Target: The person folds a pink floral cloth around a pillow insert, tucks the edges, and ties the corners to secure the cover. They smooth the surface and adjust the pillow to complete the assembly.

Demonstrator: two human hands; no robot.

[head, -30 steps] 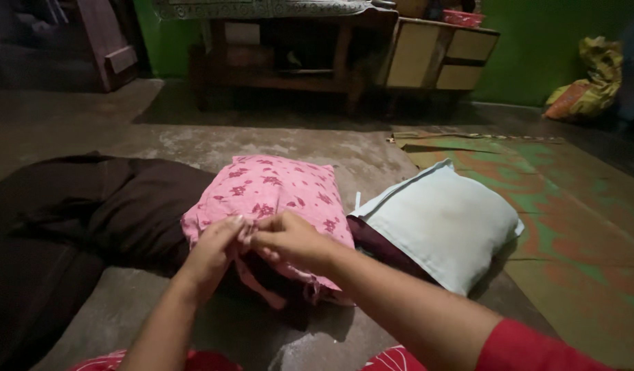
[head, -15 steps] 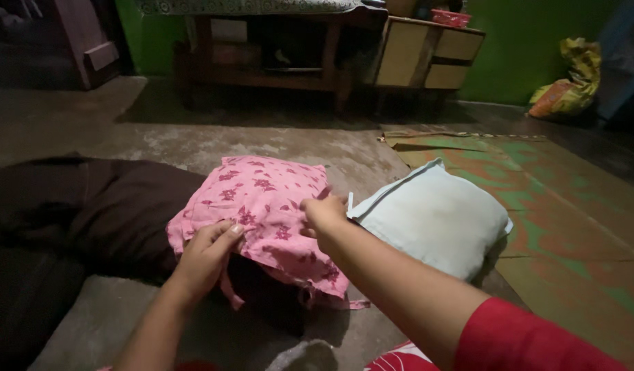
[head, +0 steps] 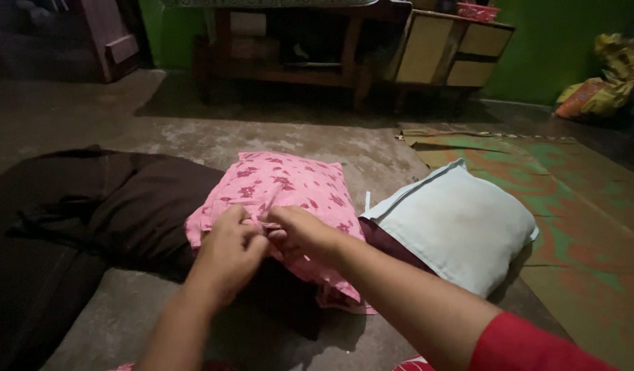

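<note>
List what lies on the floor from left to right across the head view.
Dark brown cloth → pink flowered pillow, with the left hand and right hand pinching its near edge → pale blue pillow → green and orange patterned mat.

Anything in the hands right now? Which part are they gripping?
Both the left hand and the right hand pinch the near open edge of the pink flowered fabric pillowcase, fingers meeting at its middle. Nothing else is held.

dim indoor light | dark corners | soft focus | wide-angle edges
</note>
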